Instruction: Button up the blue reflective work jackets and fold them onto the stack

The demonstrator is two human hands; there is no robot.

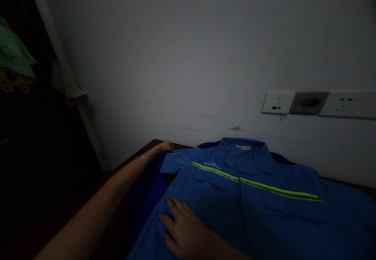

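Note:
A blue short-sleeved work shirt (229, 209) lies spread out, front up, its collar toward the wall. A yellow-green and grey reflective stripe runs across its chest, with white letters above it. At the end of the sleeve on the left, my left hand (167, 146) is closed on the sleeve edge, a bracelet on its wrist. My right hand (185, 228) lies flat on the shirt's lower left side, fingers spread. Under the shirt, a darker blue cloth (148, 197) shows at the left and behind the collar.
The shirt rests on a dark reddish table (151, 145) against a pale wall (176, 56). White socket plates (277, 103) and a dark grey one (308, 103) sit on the wall at right. A green cloth (14, 50) and a plastic bag (69, 83) hang at the left in shadow.

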